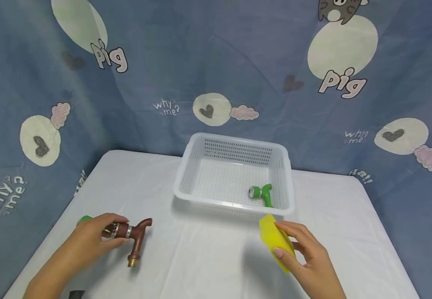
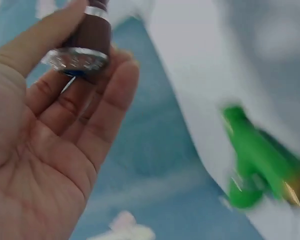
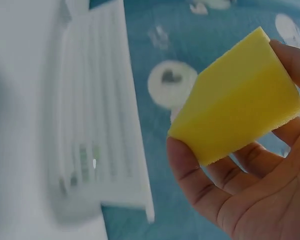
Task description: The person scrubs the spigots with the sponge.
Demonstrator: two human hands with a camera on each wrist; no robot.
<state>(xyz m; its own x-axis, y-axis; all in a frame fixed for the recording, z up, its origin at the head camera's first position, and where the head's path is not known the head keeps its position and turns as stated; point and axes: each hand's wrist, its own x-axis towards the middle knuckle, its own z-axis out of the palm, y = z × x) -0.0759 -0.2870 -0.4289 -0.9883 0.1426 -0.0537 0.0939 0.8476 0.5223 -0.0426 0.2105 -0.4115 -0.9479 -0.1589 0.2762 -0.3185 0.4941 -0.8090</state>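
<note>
My left hand [image 1: 95,234] grips a brown faucet [image 1: 138,237] by its round, silver-banded end; the spout and the brass-tipped leg point away to the right. The left wrist view shows the thumb and fingers around that faucet end [image 2: 90,37]. Behind the hand, a green faucet [image 2: 262,155] lies on the white table, mostly hidden in the head view. My right hand [image 1: 309,261] pinches a yellow sponge [image 1: 275,241] between thumb and fingers, held above the table in front of the basket. In the right wrist view the sponge [image 3: 235,100] is tilted, with fingers along its edges.
A white plastic basket [image 1: 234,203] stands at the table's back middle. Inside it, near the front right corner, lies a small green faucet [image 1: 266,194]. A dark object [image 1: 76,294] shows at the bottom left edge. A patterned blue cloth [image 1: 208,62] hangs behind the white table [image 1: 201,257].
</note>
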